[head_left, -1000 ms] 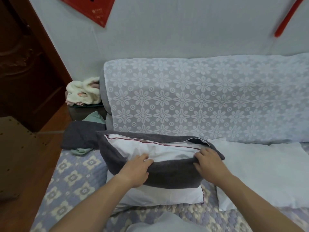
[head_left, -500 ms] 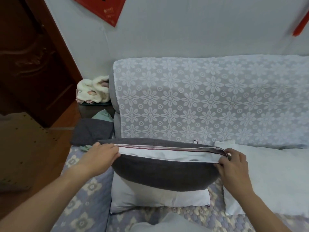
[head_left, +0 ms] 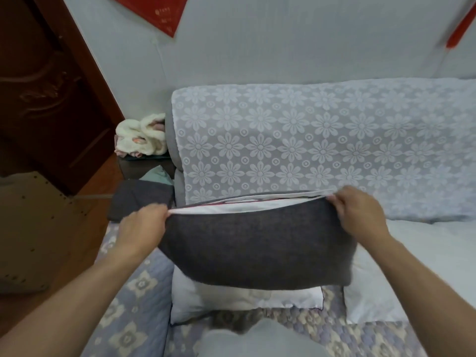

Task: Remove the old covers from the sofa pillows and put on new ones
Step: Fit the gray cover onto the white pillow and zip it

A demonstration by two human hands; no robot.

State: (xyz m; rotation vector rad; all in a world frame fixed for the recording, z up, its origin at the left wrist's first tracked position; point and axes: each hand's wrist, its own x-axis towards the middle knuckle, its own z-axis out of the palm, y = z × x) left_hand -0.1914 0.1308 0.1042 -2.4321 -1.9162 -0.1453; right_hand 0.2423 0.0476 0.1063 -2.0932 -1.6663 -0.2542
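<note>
Pale wall (head_left: 296,42) rises behind the sofa, whose backrest carries a white lace throw (head_left: 309,140) with a flower pattern. Held up in front of that throw is the dark grey cover (head_left: 257,243), stretched between both hands with its open mouth upward and a strip of the white pillow (head_left: 247,211) inside showing along the top edge. The left hand (head_left: 143,228) grasps the cover's left corner with curled fingers; the right hand (head_left: 360,215) pinches the right corner, fingers folded over the rim.

Compared with half a second ago, the cover sits higher against the throw and hangs deeper, so more grey cloth shows and less white at the mouth; a second ago both hands were near the middle of the opening, and now they are spread to its two ends.

Below the cover a second white pillow (head_left: 244,302) lies on the quilted seat cover (head_left: 134,318), blue-grey with pale blossoms. Right of the cover a larger white pillow (head_left: 412,266) lies on the seat. Left of the throw a folded dark grey cloth (head_left: 140,199) rests on the sofa arm, with a bit of green fabric above it, and a cream fluffy bundle (head_left: 140,139) sits on a dark stand beside the backrest. Farther left stands a dark wooden door (head_left: 46,94).

Red paper (head_left: 159,11) on the wall is cut off by the top edge, a red strip (head_left: 461,29) by the right edge. How far the pillow fills the cover cannot be told, and the lower white pillow is partly hidden by it
</note>
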